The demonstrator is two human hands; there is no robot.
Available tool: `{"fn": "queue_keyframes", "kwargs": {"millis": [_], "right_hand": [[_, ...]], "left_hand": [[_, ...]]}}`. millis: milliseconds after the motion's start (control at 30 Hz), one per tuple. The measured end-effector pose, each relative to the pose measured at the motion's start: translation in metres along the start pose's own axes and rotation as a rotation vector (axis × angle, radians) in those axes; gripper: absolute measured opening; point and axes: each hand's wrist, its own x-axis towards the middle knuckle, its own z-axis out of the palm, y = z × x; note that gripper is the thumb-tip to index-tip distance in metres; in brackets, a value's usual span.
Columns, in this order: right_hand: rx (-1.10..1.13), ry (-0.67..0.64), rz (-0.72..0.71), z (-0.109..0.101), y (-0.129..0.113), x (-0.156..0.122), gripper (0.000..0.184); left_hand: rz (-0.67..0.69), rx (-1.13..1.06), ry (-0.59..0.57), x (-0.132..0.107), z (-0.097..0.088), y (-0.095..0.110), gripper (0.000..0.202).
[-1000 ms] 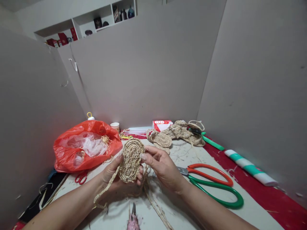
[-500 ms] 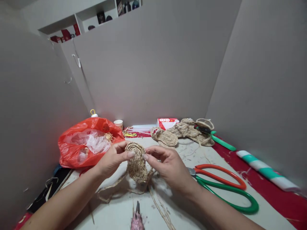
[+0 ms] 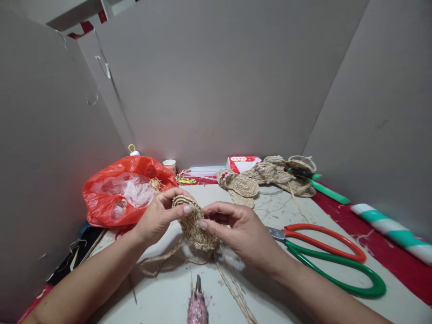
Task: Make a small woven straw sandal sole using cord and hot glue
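Note:
Between my two hands is a small woven straw sole (image 3: 195,228), an oval of coiled cord held up above the table and tilted. My left hand (image 3: 168,210) grips its upper left end, the thumb on the face and the fingers behind. At its right edge, my right hand (image 3: 232,223) pinches with thumb and fingers, partly hidden behind it. A loose straw cord (image 3: 158,260) loops out to the left, and long strands (image 3: 232,288) trail toward me. Below stands a pointed tool with a pink wrapped handle (image 3: 197,308), its dark tip toward the sole.
Large scissors with orange and green handles (image 3: 337,270) lie at right. A red plastic bag (image 3: 97,202) sits at left. Behind are a paper cup (image 3: 169,165), a red-and-white box (image 3: 243,163) and woven straw pieces (image 3: 239,183). A green-striped roll (image 3: 391,229) lies along the right edge.
The straw sole has tilted, so its face looks shorter and its lower end sits further right. Both hands keep their hold. The camera view has shifted slightly downward.

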Motion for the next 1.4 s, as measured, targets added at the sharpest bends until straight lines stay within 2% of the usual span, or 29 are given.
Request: {"fn": "queue_keyframes", "kwargs": {"millis": [100,467,800,1033,1200,1400], "right_hand": [[-0.041,0.003,-0.038,0.002,0.000,-0.001,0.003],[-0.211,0.009,-0.124,0.003,0.005,-0.003,0.008],[-0.219,-0.026,-0.181,0.002,0.005,-0.004,0.009],[-0.087,0.015,-0.115,0.003,0.002,-0.005,0.008],[-0.104,0.028,-0.130,0.003,0.003,-0.005,0.006],[-0.133,-0.019,-0.121,0.002,0.002,-0.005,0.007]], "left_hand": [[-0.037,0.044,-0.033,0.000,0.000,-0.001,0.018],[-0.062,0.133,0.014,-0.001,0.006,0.005,0.016],[-0.010,0.187,0.065,-0.003,0.011,0.002,0.014],[-0.030,0.131,0.030,-0.002,0.007,0.000,0.017],[-0.056,0.107,-0.009,-0.002,0.005,0.001,0.020],[-0.044,0.170,-0.006,-0.001,0.005,0.001,0.015]]}}
